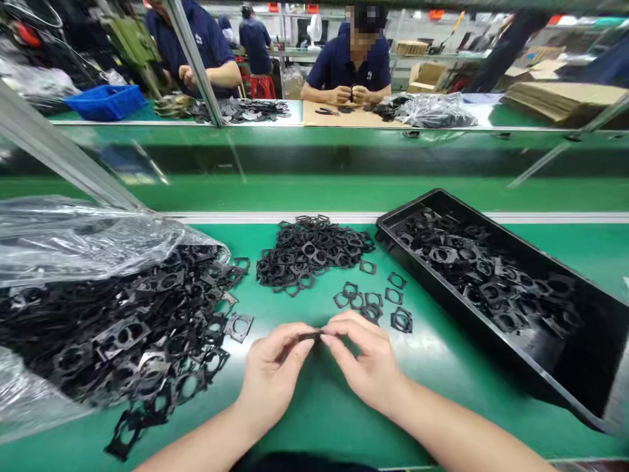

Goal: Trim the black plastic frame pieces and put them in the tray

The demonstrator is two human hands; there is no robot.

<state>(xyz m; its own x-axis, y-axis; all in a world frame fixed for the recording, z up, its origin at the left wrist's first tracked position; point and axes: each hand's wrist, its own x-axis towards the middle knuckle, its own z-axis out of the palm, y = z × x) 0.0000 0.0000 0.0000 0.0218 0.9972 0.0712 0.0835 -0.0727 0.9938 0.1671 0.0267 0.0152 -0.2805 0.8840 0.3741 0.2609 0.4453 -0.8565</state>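
Though thin, black frame (310,335) between hands (273,373)

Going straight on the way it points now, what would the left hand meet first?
The left hand meets the small black part it pinches with the right hand; past that, probably the loose black frames, depth unclear.

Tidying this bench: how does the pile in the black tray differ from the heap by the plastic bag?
The tray pile sits inside the black tray's walls, while the heap lies loose on the green bench. The heap is far bigger and partly under the plastic bag. Both are black, round-holed frames.
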